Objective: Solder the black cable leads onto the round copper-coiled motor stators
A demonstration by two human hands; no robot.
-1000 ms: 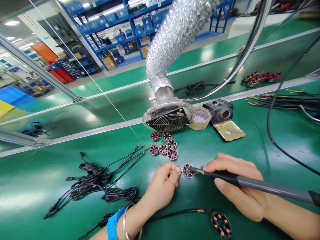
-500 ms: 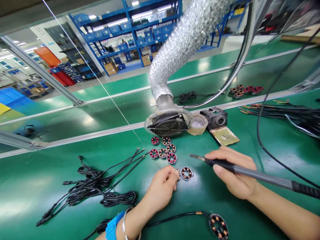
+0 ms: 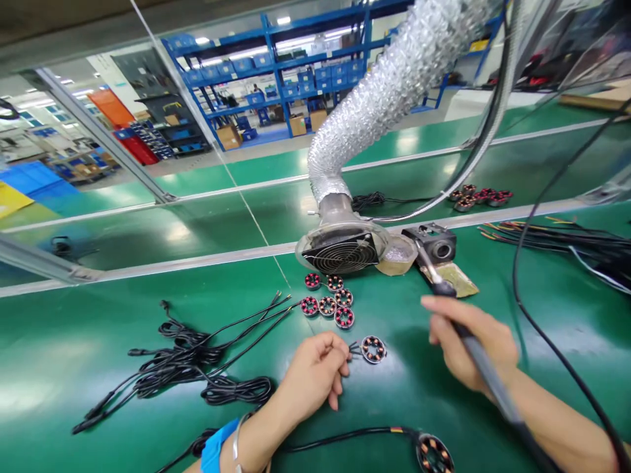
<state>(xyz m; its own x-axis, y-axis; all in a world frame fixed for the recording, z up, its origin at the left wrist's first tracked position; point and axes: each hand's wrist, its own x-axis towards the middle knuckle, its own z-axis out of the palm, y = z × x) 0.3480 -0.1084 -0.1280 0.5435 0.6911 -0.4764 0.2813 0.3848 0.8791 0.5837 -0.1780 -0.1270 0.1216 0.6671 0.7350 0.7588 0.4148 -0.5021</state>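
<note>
— Far left, at nine o'clock?
— Tangle of black cables (image 3: 187, 368) on the green bench (image 3: 98, 328).
— Centre?
— Left hand (image 3: 313, 374), fingers curled shut, pinching the thin leads of a small copper coil ring (image 3: 373, 349) lying just at its three o'clock. Six more rings (image 3: 329, 299) at twelve, below the fan hood (image 3: 342, 253).
— Right?
— Right hand (image 3: 468, 348) closed around a soldering iron (image 3: 463, 322), tip raised toward twelve, over the sponge pad (image 3: 456, 279).

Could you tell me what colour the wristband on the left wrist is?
Bright blue wristband, clearest in the head view.
</note>
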